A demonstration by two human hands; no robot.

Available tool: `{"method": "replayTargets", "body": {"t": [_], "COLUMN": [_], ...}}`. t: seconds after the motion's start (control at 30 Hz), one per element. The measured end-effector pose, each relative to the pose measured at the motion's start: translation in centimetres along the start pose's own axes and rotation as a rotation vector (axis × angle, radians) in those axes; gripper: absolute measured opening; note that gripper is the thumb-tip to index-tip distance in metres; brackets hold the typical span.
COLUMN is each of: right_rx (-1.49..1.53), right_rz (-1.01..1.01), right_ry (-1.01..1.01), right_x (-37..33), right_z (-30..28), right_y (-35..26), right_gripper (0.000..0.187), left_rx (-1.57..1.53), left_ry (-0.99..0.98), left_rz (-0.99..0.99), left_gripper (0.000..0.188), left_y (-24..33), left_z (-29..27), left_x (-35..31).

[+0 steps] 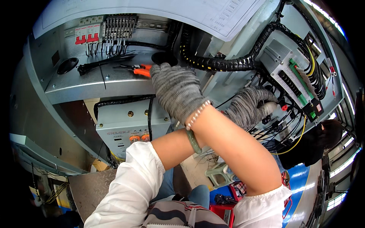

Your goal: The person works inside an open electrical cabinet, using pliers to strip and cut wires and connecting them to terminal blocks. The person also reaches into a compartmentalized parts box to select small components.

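Observation:
My forearms cross, the right over the left, and both hands wear grey knit gloves. My right hand is at the left, on a metal shelf, its fingers closed over the orange handles of small cutting pliers; the fingertips are partly hidden. The jaws point left, towards a bundle of black cable ties. Further right, my left hand is among black wires below the wired door panel. Its thumb and fingers curl together; what they hold is hidden. A small red part sits just beyond its fingertips.
Red-levered breakers and terminal blocks line the cabinet's back. A paper drawing hangs across the top. A thick black wire loom runs to a grey module. A person in black is at the right.

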State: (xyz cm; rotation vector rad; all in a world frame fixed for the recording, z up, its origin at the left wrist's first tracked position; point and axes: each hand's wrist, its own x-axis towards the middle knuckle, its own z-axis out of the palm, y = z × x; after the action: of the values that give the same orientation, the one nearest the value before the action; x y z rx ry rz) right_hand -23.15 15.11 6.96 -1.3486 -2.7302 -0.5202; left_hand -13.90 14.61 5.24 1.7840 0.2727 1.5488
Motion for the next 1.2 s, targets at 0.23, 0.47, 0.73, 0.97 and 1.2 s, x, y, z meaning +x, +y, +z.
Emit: {"method": "replayTargets", "body": {"t": [0.23,0.47,0.73,0.97,1.2], "right_rx": [0.122,1.523,1.873,1.956,1.970], "right_rz": [-0.040,0.382,0.533,0.569,0.321], "right_ry": [0.659,0.941,0.884,0.810,0.749], "right_x": [-8.3,-23.9,-30.8,-30.2,-27.8], "right_z": [-3.2,-4.3,-3.3,0.1,-0.4], "right_y": [3.0,2.9,6.2,9.0,11.5], "right_gripper": [0.029,0.069,0.065,0.083,0.076], "left_rx": [0.031,-0.018,-0.127,-0.126,-0.141], "left_ry": [0.064,0.037,-0.007,-0.011,0.019], "left_rz": [0.070,0.058,-0.196,-0.225,-0.222], "left_gripper": [0.019,0.027,0.028,0.025,0.020], "left_y": [0.2,1.5,2.7,3.1,3.1], "left_z": [2.0,1.8,1.8,1.7,2.0], "left_x": [0.2,0.5,0.6,0.5,0.6]}}
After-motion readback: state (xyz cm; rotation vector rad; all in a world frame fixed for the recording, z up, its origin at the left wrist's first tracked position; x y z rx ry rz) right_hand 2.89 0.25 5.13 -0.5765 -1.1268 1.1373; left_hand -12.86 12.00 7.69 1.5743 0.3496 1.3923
